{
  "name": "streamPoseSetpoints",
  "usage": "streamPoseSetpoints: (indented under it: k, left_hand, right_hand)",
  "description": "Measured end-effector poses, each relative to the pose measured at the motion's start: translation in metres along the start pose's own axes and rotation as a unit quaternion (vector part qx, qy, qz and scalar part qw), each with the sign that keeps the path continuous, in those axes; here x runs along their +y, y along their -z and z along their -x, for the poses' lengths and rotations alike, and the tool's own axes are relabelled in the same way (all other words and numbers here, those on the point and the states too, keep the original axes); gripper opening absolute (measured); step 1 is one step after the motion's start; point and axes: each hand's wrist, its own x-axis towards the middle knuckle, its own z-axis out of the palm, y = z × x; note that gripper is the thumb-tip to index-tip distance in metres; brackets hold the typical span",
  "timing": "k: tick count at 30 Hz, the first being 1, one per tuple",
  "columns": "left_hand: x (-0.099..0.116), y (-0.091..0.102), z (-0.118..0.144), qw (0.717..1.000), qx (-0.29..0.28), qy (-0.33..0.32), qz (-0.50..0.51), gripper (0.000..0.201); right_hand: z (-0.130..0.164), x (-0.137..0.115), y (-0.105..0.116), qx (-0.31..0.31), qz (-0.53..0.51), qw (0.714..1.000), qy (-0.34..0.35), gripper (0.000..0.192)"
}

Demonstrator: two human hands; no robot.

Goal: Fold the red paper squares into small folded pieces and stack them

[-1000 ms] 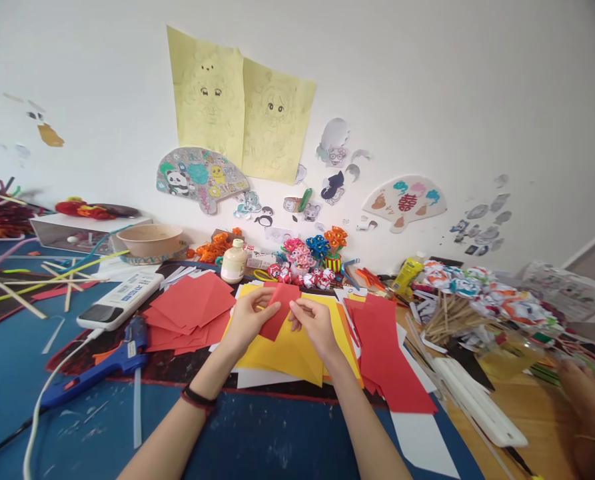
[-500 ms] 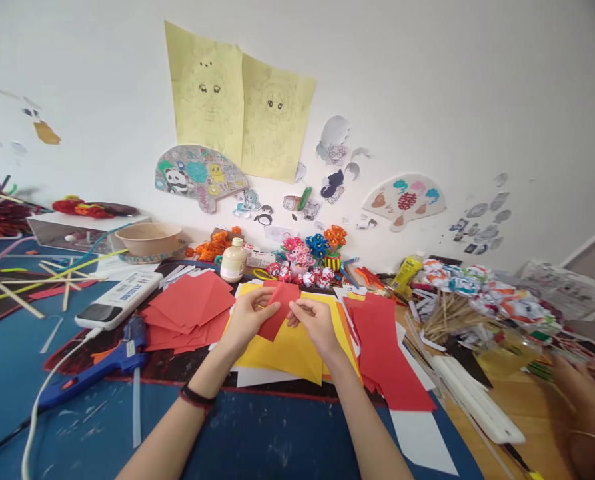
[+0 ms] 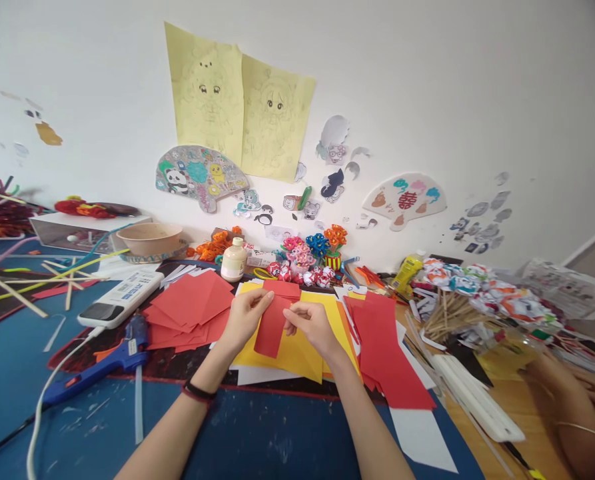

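Observation:
Between my hands is a piece of red paper [image 3: 270, 337], creased across, with a wide upper flap and a narrower part hanging down. My left hand [image 3: 247, 317] pinches its left edge between thumb and fingers. On the other side, my right hand [image 3: 311, 325] has thumb and curled fingers closed at the right edge. Beneath them lie yellow paper sheets [image 3: 292, 360] on white ones. A pile of red paper squares [image 3: 192, 307] lies left of my left hand, and longer red sheets [image 3: 390, 353] lie right of my right hand.
A blue glue gun [image 3: 97, 373] and a white power strip [image 3: 122, 300] with its cable lie at left. Behind my hands stand a glue bottle [image 3: 234, 260] and small paper flowers [image 3: 300, 253]. Another person's hand [image 3: 562, 380] is at the right edge.
The red paper has opened out: its lower part now hangs further down and an upper flap shows. My right hand has shifted slightly left and down along it.

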Motion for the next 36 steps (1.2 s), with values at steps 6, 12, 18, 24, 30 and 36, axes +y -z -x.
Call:
streamPoseSetpoints:
  k: [6,12,18,24,30,36]
  left_hand:
    - [-0.004,0.000,0.000,1.000,-0.005,0.002,0.013,0.040]
    - [-0.006,-0.001,0.000,1.000,-0.015,0.013,-0.001,0.042]
    - [-0.006,-0.001,0.000,0.997,-0.023,-0.002,-0.079,0.041]
    - [-0.002,-0.005,0.003,0.992,-0.024,-0.020,-0.124,0.040]
    - [0.003,-0.012,0.006,0.992,-0.020,-0.032,-0.121,0.041]
    - [0.004,-0.013,0.006,0.991,-0.052,-0.018,-0.121,0.041]
  right_hand:
    - [0.000,-0.001,0.000,0.003,0.004,1.000,-0.001,0.035]
    - [-0.001,0.000,0.002,0.022,-0.001,1.000,-0.001,0.033]
    - [-0.003,0.006,0.007,0.040,-0.026,0.999,-0.001,0.031]
    - [-0.004,0.009,0.008,0.064,-0.056,0.996,-0.007,0.030]
    - [-0.005,0.010,0.013,0.069,-0.085,0.994,-0.007,0.029]
    - [-0.007,0.012,0.017,0.084,-0.104,0.991,-0.003,0.027]
